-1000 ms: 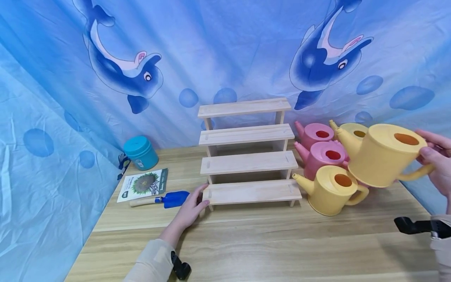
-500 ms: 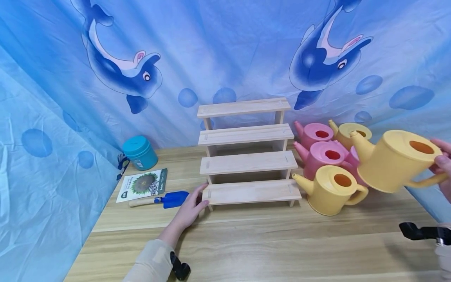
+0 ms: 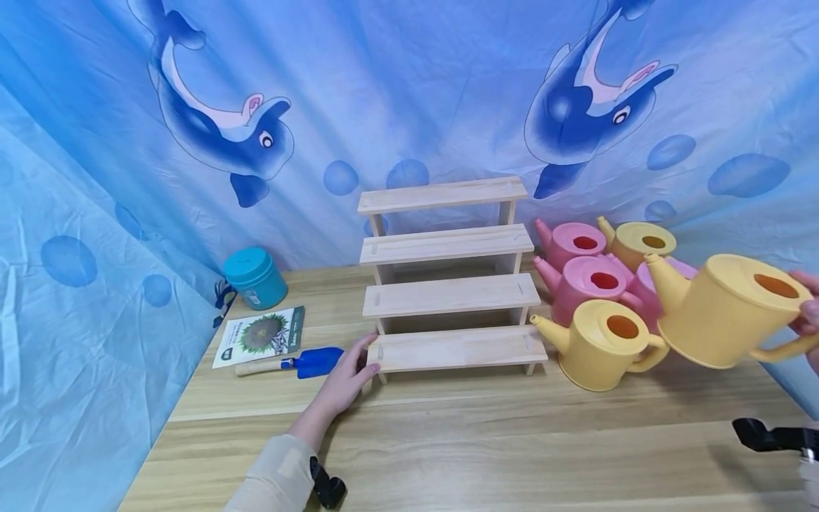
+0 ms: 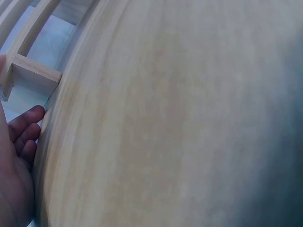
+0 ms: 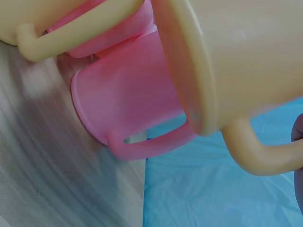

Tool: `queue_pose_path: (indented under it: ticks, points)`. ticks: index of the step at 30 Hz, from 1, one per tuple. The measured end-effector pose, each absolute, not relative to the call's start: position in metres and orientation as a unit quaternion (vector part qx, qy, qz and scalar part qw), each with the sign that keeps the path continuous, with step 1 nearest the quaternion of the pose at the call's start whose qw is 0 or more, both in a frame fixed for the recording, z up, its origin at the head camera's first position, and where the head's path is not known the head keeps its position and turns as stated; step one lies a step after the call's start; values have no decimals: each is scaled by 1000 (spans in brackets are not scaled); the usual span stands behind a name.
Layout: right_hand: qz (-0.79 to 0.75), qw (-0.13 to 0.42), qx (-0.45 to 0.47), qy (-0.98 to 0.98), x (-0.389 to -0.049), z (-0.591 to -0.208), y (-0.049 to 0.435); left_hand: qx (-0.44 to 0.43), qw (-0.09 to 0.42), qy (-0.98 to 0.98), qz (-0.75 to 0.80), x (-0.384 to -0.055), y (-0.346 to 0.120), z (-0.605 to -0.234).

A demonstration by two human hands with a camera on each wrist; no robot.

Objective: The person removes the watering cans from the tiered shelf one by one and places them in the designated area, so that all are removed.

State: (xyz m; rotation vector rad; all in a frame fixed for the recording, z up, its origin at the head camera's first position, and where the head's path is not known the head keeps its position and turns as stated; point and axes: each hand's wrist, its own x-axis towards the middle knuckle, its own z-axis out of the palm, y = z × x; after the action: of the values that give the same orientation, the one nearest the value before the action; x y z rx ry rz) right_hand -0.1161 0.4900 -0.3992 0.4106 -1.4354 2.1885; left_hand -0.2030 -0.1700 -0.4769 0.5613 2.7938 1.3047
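Note:
My right hand [image 3: 807,313], partly out of view at the right edge, grips the handle of a yellow watering can [image 3: 729,313]. This can is raised and slightly tilted; its base and handle show close up in the right wrist view. Below and left of it, a second yellow watering can [image 3: 598,348] stands on the table, and pink watering cans [image 3: 591,284] and another yellow watering can [image 3: 633,242] are behind. My left hand [image 3: 345,377] holds the left end of the lowest step of a wooden tiered shelf [image 3: 454,348], thumb at the front corner.
Left of the shelf lie a blue trowel [image 3: 316,362] with a wooden handle and a seed packet [image 3: 259,336]. A teal jar [image 3: 256,277] stands behind them. Blue dolphin-print cloth [image 3: 441,92] hangs behind and at the sides of the wooden table [image 3: 486,441].
My right hand has moved right and down with the yellow watering can, away from the other cans, so more of the pink can behind shows. The left hand has stayed at the shelf.

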Motion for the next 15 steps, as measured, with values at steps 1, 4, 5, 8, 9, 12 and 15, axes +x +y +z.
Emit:
queue_pose_path:
  ticks: [1, 4, 5, 8, 9, 12, 15]
  points:
    - [804, 241, 152, -522, -116, -400, 491, 179, 4, 891, 417, -203, -170, -477]
    - [815, 231, 144, -511, -117, -401, 494, 178, 2, 892, 417, -203, -171, -478]
    - [808, 234, 144, -520, -118, -402, 493, 178, 1, 892, 416, -203, -171, -478]
    - [784, 245, 145, -551, -119, -404, 491, 176, -1, 892, 416, -203, -171, -478]
    - [768, 252, 148, -570, -119, -406, 489, 175, -1, 893, 415, -203, -171, -478]
    - [719, 272, 143, -624, -117, -412, 485, 177, 0, 892, 416, -203, -171, -477]
    - [686, 271, 115, -665, -114, -418, 482, 176, 6, 892, 415, -203, -170, -478]
